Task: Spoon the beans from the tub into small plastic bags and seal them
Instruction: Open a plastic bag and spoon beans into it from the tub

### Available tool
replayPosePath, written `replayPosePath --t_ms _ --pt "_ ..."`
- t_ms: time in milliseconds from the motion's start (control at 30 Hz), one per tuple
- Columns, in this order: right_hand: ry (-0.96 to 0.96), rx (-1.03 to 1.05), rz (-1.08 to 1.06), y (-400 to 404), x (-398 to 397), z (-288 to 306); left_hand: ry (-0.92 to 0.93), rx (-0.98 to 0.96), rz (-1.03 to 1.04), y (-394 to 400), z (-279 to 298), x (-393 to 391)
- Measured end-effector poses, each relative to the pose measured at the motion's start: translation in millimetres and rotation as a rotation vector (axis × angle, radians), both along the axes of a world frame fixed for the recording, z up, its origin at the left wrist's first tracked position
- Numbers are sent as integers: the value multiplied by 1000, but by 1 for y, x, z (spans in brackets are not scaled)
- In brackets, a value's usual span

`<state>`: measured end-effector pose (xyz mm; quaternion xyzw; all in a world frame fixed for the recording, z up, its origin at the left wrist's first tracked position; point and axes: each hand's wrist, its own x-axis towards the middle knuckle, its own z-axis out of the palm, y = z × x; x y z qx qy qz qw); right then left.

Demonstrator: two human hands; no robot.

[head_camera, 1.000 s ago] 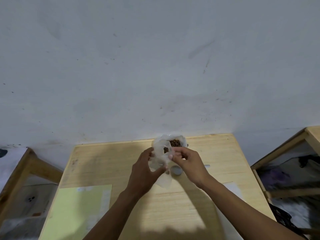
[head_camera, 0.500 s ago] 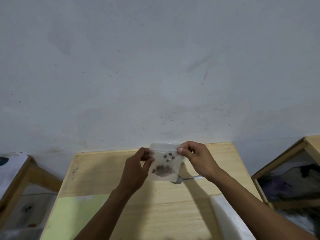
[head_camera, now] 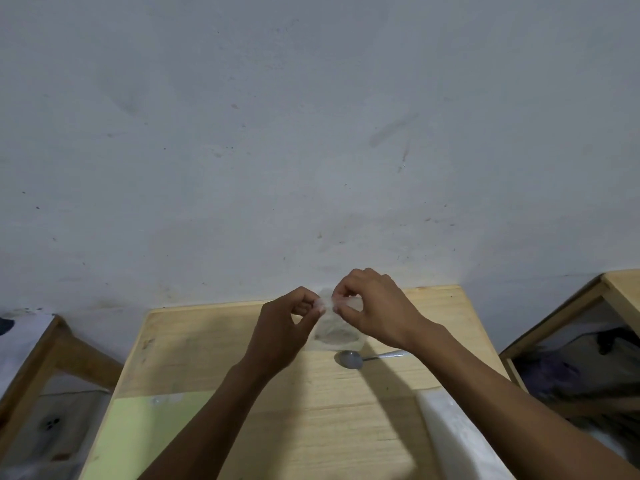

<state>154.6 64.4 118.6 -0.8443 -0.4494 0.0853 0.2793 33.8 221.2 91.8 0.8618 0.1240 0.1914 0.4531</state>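
Note:
A small clear plastic bag (head_camera: 337, 336) with brown beans at its bottom hangs above the wooden table (head_camera: 214, 341). My left hand (head_camera: 280, 336) and my right hand (head_camera: 372, 315) both pinch the bag's top edge, fingertips close together near its middle. A metal spoon (head_camera: 351, 359) lies on the table just below the bag, bowl to the left, its handle running under my right forearm. The tub is not in view.
A pale green sheet (head_camera: 135, 434) lies on the table's near left. A white plastic thing (head_camera: 457, 434) sits at the near right under my right arm. Wooden furniture (head_camera: 52, 348) stands left, and a wooden shelf (head_camera: 568, 306) with dark items stands right. A grey wall is behind.
The bag was held spread wide by its top corners; now both hands have come together at the middle of its top edge. The camera has tilted up slightly.

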Motion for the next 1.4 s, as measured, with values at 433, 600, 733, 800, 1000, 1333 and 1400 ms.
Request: replayPosePath --t_ms 433,600,733,800,1000,1333,1400 --pt "-21 -53 33 13 -9 5 8 99 80 -5 -2 -1" --pt "-65 -77 79 7 -7 7 -24 45 89 -5 0 -6" --pt "-31 -86 68 -6 -6 5 -9 -20 158 1 -1 -15" --pt "27 -82 52 -14 -6 1 8 -54 184 8 -3 -20" --pt "109 -62 -34 -20 -7 -3 22 -117 191 7 -2 -24" --pt "837 293 -111 -12 -14 -26 -28 -532 362 11 9 -15" --pt "927 309 -140 -10 -21 -33 -19 -582 385 11 8 -13"
